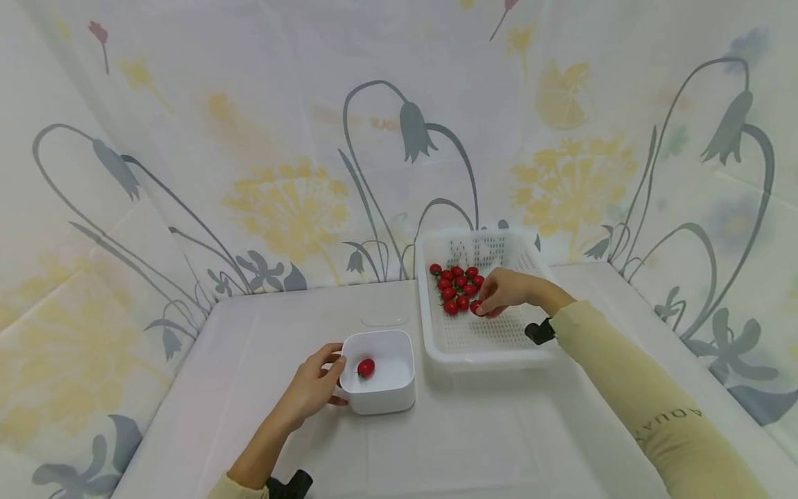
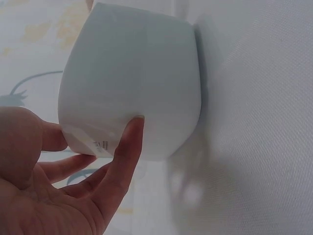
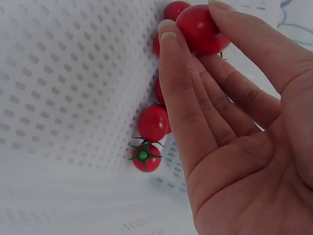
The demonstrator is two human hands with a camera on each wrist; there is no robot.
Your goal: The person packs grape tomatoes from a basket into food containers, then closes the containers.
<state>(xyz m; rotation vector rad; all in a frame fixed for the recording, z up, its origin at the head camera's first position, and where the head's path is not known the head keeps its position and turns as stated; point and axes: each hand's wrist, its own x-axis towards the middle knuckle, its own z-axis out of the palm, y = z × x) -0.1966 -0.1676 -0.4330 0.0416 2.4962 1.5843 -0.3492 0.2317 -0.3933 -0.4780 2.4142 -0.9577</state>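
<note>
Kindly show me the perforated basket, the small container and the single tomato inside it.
Perforated basket (image 1: 486, 359), head view: front rim.
Small container (image 1: 383, 403), head view: front wall.
Single tomato (image 1: 366, 368), head view: red skin.

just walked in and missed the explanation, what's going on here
A person's right-hand grip pinches a red cherry tomato at the white perforated basket, where a cluster of other tomatoes lies. The left-hand grip holds the side of a small white container standing beside the basket on the table. One tomato is inside it.
</note>
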